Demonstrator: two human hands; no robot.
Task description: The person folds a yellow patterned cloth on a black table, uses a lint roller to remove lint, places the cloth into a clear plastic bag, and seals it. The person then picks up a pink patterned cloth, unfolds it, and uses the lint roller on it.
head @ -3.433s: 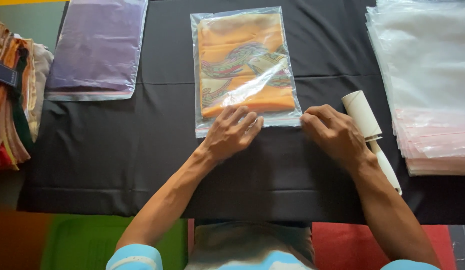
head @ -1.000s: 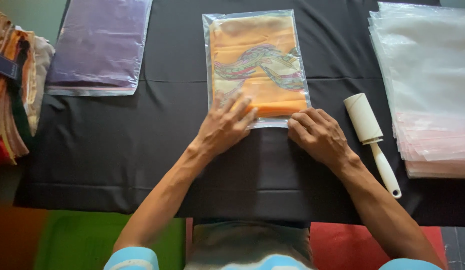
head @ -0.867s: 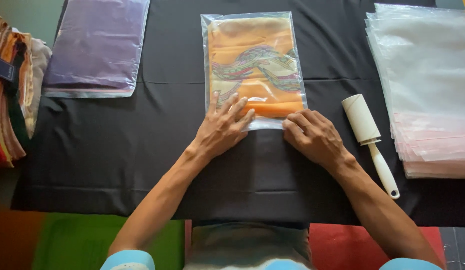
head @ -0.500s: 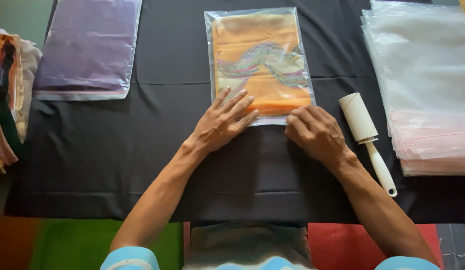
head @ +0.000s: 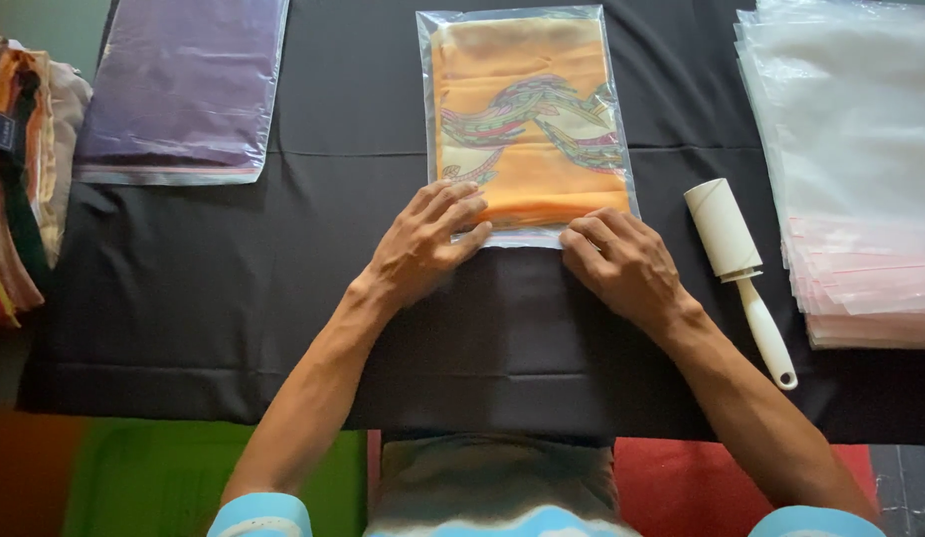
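Dead centre on the black cloth (head: 234,288) lies the clear plastic bag (head: 527,119), flat and glossy, holding a folded orange fabric (head: 527,89) with a wavy multicoloured band across its middle. Both hands are on the bag's near edge. The left hand (head: 422,244) lies flat, fingers spread and pressing down on the near left corner. The right hand (head: 621,264) has its fingers curled together, tips pushing on the near right corner; whether it pinches the flap, I cannot tell. By the look of it, the step in hand is closing and flattening the bag's open end. The next move would call for even pressure along that edge, so the thin film lies smooth with no creases.

Just right of the right hand rests a lint roller (head: 736,264), a white cylinder on a slim handle. Farther right sits 1 thick stack of empty clear bags (head: 860,169), slippery and pink-tinged at the near edges. Far left lies 1 bagged purple fabric (head: 184,89), and at the left edge a pile of folded cloths (head: 20,189).
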